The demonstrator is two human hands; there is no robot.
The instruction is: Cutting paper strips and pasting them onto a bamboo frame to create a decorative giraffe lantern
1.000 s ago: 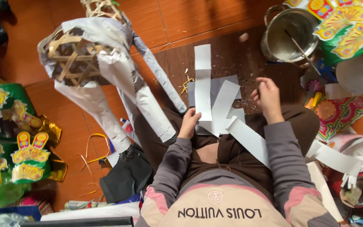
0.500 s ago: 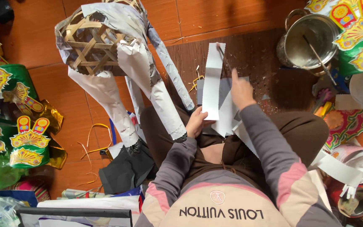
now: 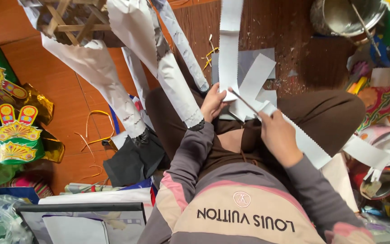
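I sit on the floor with white paper strips with zigzag edges across my lap. My left hand (image 3: 213,103) pinches the near end of a long white strip (image 3: 229,54) that runs away from me over the dark wooden board. My right hand (image 3: 280,138) rests on my right thigh and holds a thin dark stick-like tool (image 3: 245,102), its tip pointing at the strip end by my left hand. Another white strip (image 3: 308,147) runs under my right hand and off my right thigh.
A bamboo frame figure (image 3: 68,22) with white paper-wrapped legs (image 3: 172,86) stands at the upper left. A metal pot (image 3: 339,16) holding a stick is at the upper right. Green and gold paper ornaments (image 3: 16,135) lie left. Loose strips and coloured paper (image 3: 384,144) pile up right.
My right hand has pulled back from the board in front of me to my lap and now holds the thin tool. The view has moved closer to my hands.
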